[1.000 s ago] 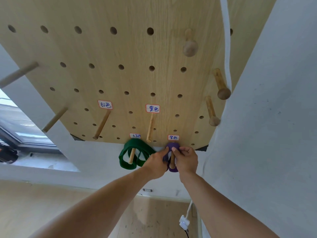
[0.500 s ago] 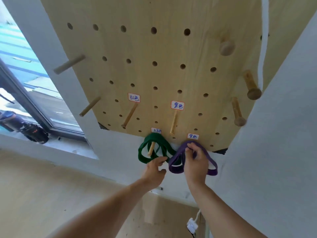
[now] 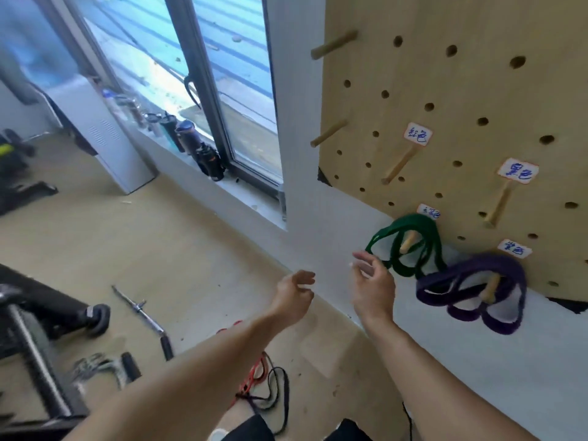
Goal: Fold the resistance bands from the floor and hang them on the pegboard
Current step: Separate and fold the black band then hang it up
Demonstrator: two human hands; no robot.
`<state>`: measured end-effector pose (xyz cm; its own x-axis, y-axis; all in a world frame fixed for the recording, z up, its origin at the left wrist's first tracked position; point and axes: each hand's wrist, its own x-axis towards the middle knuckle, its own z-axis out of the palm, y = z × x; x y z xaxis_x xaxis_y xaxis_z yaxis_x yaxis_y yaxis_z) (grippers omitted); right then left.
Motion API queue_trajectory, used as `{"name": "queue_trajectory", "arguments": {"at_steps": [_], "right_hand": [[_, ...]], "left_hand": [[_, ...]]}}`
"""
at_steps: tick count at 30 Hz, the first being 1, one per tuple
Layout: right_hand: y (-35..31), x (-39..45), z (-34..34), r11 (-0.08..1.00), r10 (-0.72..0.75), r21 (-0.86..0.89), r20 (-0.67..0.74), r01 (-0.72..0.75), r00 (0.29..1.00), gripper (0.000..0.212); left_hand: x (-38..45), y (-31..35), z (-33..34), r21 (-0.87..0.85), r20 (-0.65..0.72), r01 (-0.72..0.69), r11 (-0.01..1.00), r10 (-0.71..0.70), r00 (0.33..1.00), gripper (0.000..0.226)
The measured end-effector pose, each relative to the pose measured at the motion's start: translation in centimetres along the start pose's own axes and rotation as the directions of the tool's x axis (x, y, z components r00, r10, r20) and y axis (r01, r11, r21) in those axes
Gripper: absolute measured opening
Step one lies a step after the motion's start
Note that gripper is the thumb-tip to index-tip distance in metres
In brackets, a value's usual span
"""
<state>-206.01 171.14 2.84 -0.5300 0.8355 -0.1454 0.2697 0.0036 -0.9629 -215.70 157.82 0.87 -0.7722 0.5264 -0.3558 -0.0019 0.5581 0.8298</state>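
Both hands, left hand [image 3: 294, 296] and right hand [image 3: 372, 286], are empty with loose fingers. The red band [image 3: 254, 374] and black band [image 3: 280, 396] seem tangled on the floor; pulling one may drag the other.

Head view, down toward floor

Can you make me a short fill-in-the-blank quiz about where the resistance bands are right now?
1. The folded purple band hangs on a wooden ____.
2. The band hanging just left of it is ____.
3. The red band and black band lie on the ____.
4. Both the left hand and right hand hold ____.

Missing words: peg; green; floor; nothing
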Motion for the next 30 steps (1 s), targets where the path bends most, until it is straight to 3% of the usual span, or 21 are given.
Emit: {"name": "queue_trajectory", "arguments": {"at_steps": [8, 19, 25, 30], "right_hand": [[0.3, -4.7, 8.5, 0.988, 0.02, -0.153, 0.121, -0.001, 0.992, 0.019], [8.2, -16.7, 20.3, 0.93, 0.281, -0.282, 0.126, -0.237, 0.951, 0.019], [14.8, -19.2, 22.1, 0.835, 0.463, -0.441, 0.238, -0.33, 0.854, 0.022], [24.8, -17.7, 23.8, 0.737, 0.582, -0.605, 0.341, -0.301, 0.739, 0.033]], "left_hand": [[-1.5, -7.6, -8.6, -0.05, -0.016, 0.077, 0.996, -0.078, 0.997, 0.04], [-3.8, -22.8, -16.0, 0.037, 0.113, 0.259, 0.965, -0.261, 0.959, 0.039], [-4.9, -30.2, -14.8, 0.115, 0.141, 0.357, 0.927, -0.371, 0.918, 0.031], [-3.4, -38.7, -9.6, 0.03, 0.102, 0.517, 0.856, -0.517, 0.85, 0.03]]}}
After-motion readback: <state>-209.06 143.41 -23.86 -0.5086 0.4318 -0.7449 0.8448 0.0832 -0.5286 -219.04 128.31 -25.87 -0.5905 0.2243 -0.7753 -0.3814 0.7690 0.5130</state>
